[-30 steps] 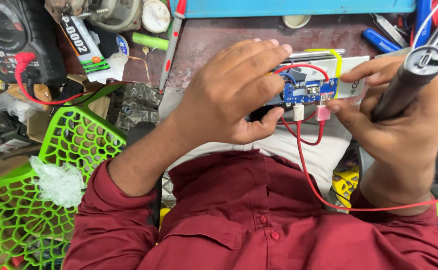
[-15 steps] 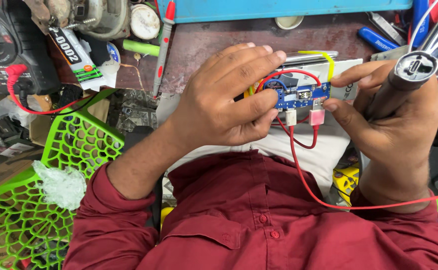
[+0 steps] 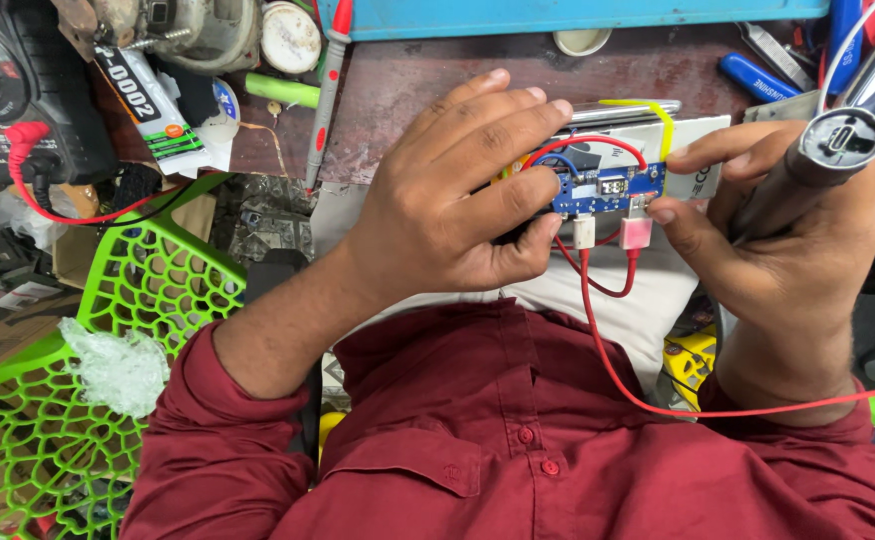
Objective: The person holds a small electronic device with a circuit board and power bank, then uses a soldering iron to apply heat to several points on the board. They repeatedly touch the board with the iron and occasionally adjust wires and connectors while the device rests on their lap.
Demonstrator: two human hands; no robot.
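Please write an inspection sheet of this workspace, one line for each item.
Surface: reddish worn table, crowded at the back.
Job's things: blue circuit board on a pale flat pack bound by a yellow band; pink plug and white plug hang under the board.
Clutter: glue tube, green stick, round white tin, blue pliers handle.
Grippers: left hand grips the board; right hand touches the pink plug and holds a dark cylinder tool.
Cables: red wire runs off right.
Surroundings: black meter, green mesh chair.

Left part of the blue circuit board [image 3: 608, 187] behind the left hand [image 3: 458, 210].
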